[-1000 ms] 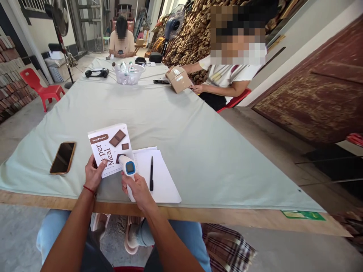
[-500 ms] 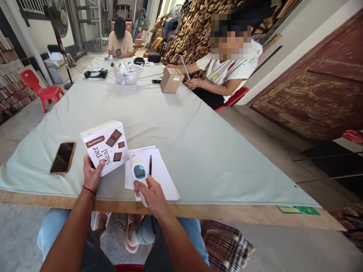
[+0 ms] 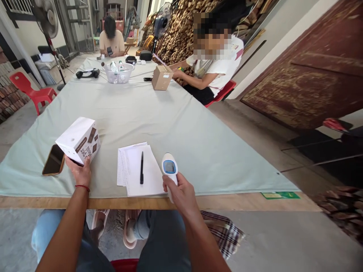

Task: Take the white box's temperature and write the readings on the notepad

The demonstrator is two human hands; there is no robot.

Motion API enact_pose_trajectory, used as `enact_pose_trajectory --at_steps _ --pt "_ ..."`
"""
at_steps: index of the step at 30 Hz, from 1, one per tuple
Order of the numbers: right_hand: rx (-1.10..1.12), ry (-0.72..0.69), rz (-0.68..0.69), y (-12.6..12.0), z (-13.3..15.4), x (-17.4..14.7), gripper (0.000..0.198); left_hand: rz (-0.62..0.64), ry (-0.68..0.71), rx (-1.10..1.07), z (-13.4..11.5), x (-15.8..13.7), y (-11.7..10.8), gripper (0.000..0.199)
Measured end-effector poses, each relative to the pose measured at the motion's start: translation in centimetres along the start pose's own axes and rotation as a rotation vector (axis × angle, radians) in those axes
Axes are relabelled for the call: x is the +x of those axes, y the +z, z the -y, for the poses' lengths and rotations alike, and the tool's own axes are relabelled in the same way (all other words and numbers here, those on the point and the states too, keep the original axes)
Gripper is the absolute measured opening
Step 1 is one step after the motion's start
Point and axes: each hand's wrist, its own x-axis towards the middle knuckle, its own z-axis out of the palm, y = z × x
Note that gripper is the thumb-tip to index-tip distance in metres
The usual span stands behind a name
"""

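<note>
My left hand (image 3: 79, 173) grips the lower end of a white carton (image 3: 76, 138) printed with brown chocolate pieces, tilted above the table's left side. Partly behind the carton lies a phone (image 3: 53, 161) with a dark screen. In my right hand (image 3: 183, 190) is a white infrared thermometer (image 3: 169, 166), its blue-rimmed display facing up towards me. Between my hands, several sheets of paper (image 3: 153, 177) rest on the cloth, and a black pen (image 3: 142, 168) lies across the top sheet.
A pale green cloth (image 3: 136, 109) covers the long table. Further back stand a clear plastic basin (image 3: 119, 75) of bottles and a brown cardboard box (image 3: 162, 78). One person (image 3: 211, 64) sits at the right side, another (image 3: 112, 39) at the far end. A red chair (image 3: 31, 88) stands left.
My left hand has moved left and turned the carton so its top shows. The thermometer in my right hand has moved right, off the papers. The seated person's strip-like item has tilted lower.
</note>
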Motion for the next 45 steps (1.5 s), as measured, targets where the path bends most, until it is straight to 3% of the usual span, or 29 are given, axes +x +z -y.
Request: enact_pose_trajectory --at_steps 3,6,8,10,12,15,18,21,25,28,31,34,37,40,45 --pt "-0.005 -0.008 -0.013 -0.4 -0.2 0.1 0.04 -0.125 0.079 0.202 -0.8 -0.3 -0.7 0.095" --pt "-0.049 -0.03 -0.006 -0.9 -0.7 0.5 0.042 -0.26 0.273 0.316 -2.8 -1.8 -1.3 0.095" --pt "-0.123 -0.064 -0.004 -1.3 -1.2 1.3 0.045 -0.218 0.417 0.311 -4.2 -3.3 -1.2 0.083" --pt "-0.272 -0.105 -0.031 -1.6 -1.9 2.4 0.048 0.003 0.487 0.272 -5.1 -4.8 -0.4 0.061" --pt "-0.505 -0.121 -0.066 -1.8 -2.6 3.9 0.046 0.356 0.492 0.25 -5.2 -5.7 1.0 0.044" --pt "-0.86 -0.155 -0.033 -2.0 -3.4 6.4 0.044 0.751 0.459 0.349 -4.5 -5.6 3.5 0.048" --pt "-1.054 -0.26 0.031 -2.4 -4.0 8.4 0.042 0.943 0.429 0.51 -4.1 -4.5 5.1 0.059" --pt "-1.132 -0.289 -0.02 -2.8 -4.3 9.2 0.043 1.01 0.457 0.576 -4.3 -4.1 5.4 0.074" --pt "-0.976 -0.464 -0.124 -1.4 -4.1 8.7 0.035 1.017 0.483 0.603 -4.6 -4.5 5.1 0.087" --pt "-0.794 -0.588 0.011 1.5 -3.5 7.9 0.029 1.02 0.478 0.615 -4.7 -4.8 5.1 0.088" --pt "-0.799 -0.499 0.119 4.8 -2.9 7.4 0.033 1.015 0.487 0.602 -4.7 -4.9 5.2 0.085" --pt "-0.877 -0.4 0.138 6.7 -2.4 7.4 0.034 1.008 0.501 0.574 -4.7 -4.9 5.1 0.077" --pt "-0.745 -0.411 0.153 6.8 -2.2 7.6 0.037 1.007 0.495 0.565 -4.7 -5.1 5.1 0.071" --pt "-0.38 -0.48 0.136 6.0 -2.5 7.3 0.039 0.997 0.497 0.555 -4.8 -5.2 5.1 0.066" --pt "0.061 -0.428 0.077 5.5 -3.2 6.1 0.046 0.975 0.492 0.574 -5.0 -5.5 5.2 0.064"
